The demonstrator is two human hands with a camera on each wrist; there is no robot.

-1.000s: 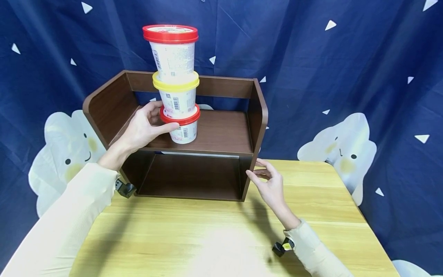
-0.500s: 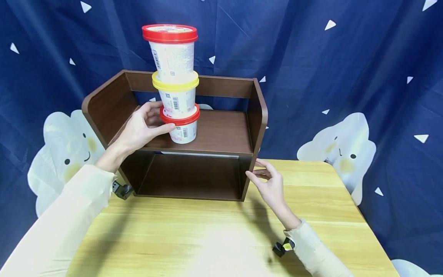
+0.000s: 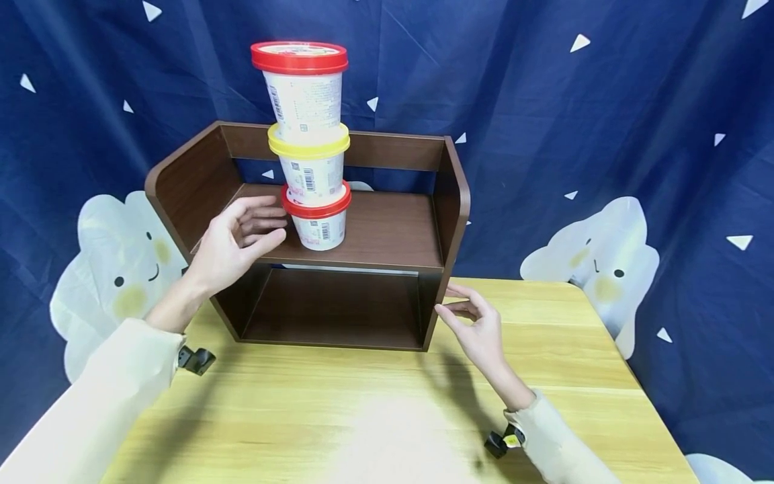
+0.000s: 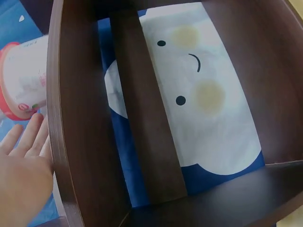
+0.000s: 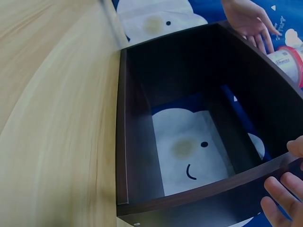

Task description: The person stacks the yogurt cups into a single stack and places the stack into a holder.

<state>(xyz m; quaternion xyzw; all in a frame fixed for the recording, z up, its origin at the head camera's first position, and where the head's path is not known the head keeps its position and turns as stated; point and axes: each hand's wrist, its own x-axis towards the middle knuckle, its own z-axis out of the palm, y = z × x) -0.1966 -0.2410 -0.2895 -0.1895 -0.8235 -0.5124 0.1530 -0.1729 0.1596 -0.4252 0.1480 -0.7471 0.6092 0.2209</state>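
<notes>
Three white tubs stand stacked on the upper board of a brown shelf (image 3: pixel 393 225): a red-lidded tub (image 3: pixel 320 230) at the bottom, a yellow-lidded tub (image 3: pixel 311 178), and a larger red-lidded tub (image 3: pixel 304 101) on top. My left hand (image 3: pixel 226 245) is just left of the bottom tub, fingers spread and apart from it. In the left wrist view its palm shows beside a tub (image 4: pixel 28 78). At the shelf's right side panel, my right hand (image 3: pixel 478 329) holds the front edge lightly, thumb on the edge and fingers along the outer side.
The shelf stands on a light wooden table (image 3: pixel 338 403), its lower compartment (image 3: pixel 338 309) open at the front. A blue curtain (image 3: pixel 514 134) with white triangles and smiling clouds hangs behind. A small black wrist camera (image 3: pixel 196 360) sits at the left cuff.
My left hand has let go of the bottom tub and drawn back to the left. The stack stays put. My right hand has shifted slightly outward at the shelf's side.
</notes>
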